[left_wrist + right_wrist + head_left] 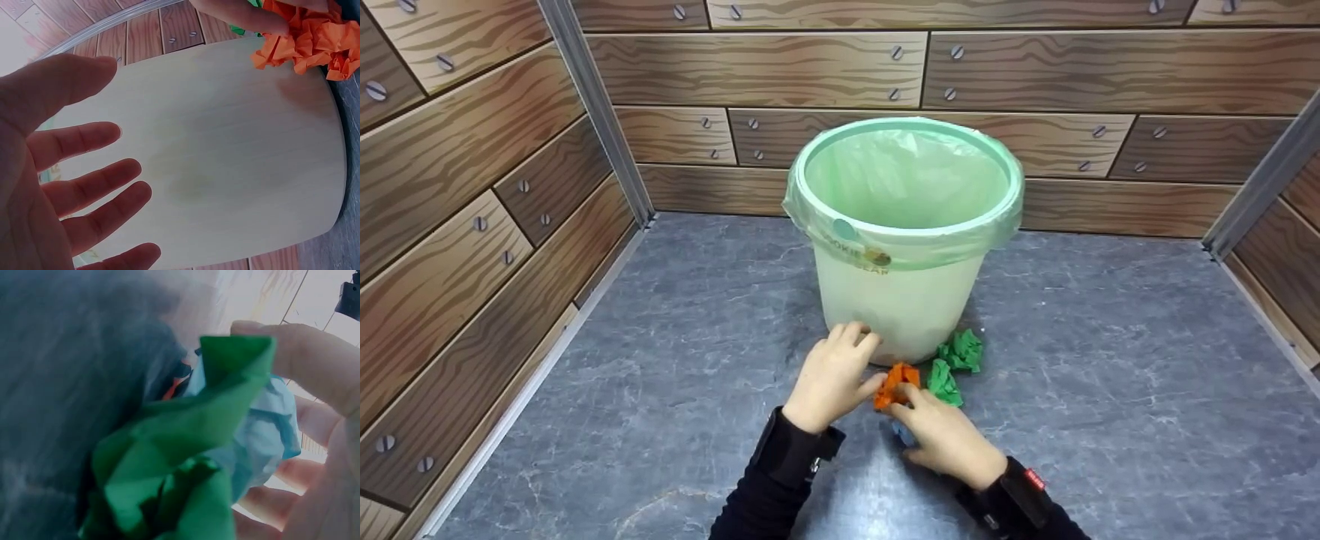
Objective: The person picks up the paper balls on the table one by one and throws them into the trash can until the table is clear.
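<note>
My left hand reaches toward the lower front of a pale waste bin, its fingers spread and holding nothing in the left wrist view. The right hand is low over the floor, fingers pointing left. Its fingertips touch an orange crumpled paper at the bin's base. Under this hand lies a light blue crumpled paper, between thumb and fingers, partly hidden by a green crumpled paper close to the camera. Head view shows a second green paper against the bin.
A translucent green liner folds over the bin's rim. Wood-patterned panels stand behind and at both sides, with metal strips at the corners. The floor is dark grey and marbled.
</note>
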The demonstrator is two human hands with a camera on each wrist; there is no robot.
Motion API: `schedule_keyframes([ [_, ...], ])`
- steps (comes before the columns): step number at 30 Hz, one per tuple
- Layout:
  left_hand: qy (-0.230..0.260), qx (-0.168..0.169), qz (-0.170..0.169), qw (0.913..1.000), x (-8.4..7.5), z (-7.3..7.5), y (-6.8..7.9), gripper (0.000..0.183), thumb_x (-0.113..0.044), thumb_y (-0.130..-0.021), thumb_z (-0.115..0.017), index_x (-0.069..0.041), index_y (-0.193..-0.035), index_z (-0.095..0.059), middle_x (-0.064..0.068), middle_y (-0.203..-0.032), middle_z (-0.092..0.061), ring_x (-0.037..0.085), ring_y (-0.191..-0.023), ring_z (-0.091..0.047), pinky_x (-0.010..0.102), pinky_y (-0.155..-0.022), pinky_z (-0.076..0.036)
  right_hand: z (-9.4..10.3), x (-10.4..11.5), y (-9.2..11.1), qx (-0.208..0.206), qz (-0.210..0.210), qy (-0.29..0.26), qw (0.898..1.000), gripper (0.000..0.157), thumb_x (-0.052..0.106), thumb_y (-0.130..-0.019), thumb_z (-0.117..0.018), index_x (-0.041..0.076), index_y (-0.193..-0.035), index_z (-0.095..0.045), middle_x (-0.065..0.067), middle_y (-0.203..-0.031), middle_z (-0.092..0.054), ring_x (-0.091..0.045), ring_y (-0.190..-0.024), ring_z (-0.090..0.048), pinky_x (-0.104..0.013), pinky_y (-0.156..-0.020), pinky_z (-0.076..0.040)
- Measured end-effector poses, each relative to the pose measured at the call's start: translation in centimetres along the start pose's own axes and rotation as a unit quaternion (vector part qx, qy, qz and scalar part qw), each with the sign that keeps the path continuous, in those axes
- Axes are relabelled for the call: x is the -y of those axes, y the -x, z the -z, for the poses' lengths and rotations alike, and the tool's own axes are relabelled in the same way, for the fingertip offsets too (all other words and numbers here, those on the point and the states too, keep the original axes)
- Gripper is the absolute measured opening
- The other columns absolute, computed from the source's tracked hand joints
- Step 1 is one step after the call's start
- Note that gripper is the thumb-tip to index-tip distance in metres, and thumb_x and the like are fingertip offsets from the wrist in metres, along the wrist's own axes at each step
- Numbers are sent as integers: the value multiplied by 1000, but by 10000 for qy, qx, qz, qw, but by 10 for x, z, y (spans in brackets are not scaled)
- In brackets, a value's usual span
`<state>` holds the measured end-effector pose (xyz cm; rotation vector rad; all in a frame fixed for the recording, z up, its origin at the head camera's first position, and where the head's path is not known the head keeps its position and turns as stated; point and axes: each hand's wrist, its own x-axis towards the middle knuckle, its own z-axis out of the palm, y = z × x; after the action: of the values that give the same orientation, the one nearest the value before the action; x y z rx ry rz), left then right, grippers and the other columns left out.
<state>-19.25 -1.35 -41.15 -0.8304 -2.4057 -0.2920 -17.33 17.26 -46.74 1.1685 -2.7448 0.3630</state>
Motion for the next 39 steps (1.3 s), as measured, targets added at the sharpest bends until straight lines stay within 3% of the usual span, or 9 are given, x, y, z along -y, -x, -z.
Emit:
schedule_keyframes([
  [8,-49,-47,-12,10000,0,0,-2,32,-29,-74,-68,-11,-99,-57,8,-102,-53,21,-88,-51,30,-64,-46,1,0,0,264,-44,53,9996,56,12,-57,-77,9,-111,-58,-8,-102,-48,-22,-85,-50,-34,-66,-46],
  [15,-48,-38,-34,10000,0,-2,0,32,-30,-75,-68,-11,-98,-57,8,-102,-53,21,-88,-51,30,-64,-46,2,1,1,209,-152,174,9995,49,8,-54,-73,11,-101,-60,-5,-91,-47,-20,-76,-51,-33,-60,-46],
  [21,-53,-24,-49,10000,0,-3,1,32,-29,-75,-68,-11,-99,-57,9,-102,-54,22,-88,-51,31,-64,-46,13,2,2,189,-242,-170,9994,49,7,-60,-72,11,-106,-58,-4,-94,-46,-15,-71,-48,-28,-56,-42],
  [28,-143,-60,-130,9998,0,-4,1,33,-29,-74,-69,-10,-98,-57,10,-102,-54,22,-85,-51,29,-62,-45,34,1,5,-306,-327,-125,9989,51,9,-64,-73,13,-112,-57,-3,-98,-44,-14,-73,-46,-28,-57,-41],
  [39,-139,-95,-138,9998,-1,-6,1,33,-29,-71,-70,-10,-95,-56,8,-100,-54,22,-83,-51,31,-62,-45,72,-14,20,-904,-1086,-48,9900,59,10,-62,-76,9,-117,-55,-6,-105,-47,-13,-78,-49,-26,-63,-45],
])
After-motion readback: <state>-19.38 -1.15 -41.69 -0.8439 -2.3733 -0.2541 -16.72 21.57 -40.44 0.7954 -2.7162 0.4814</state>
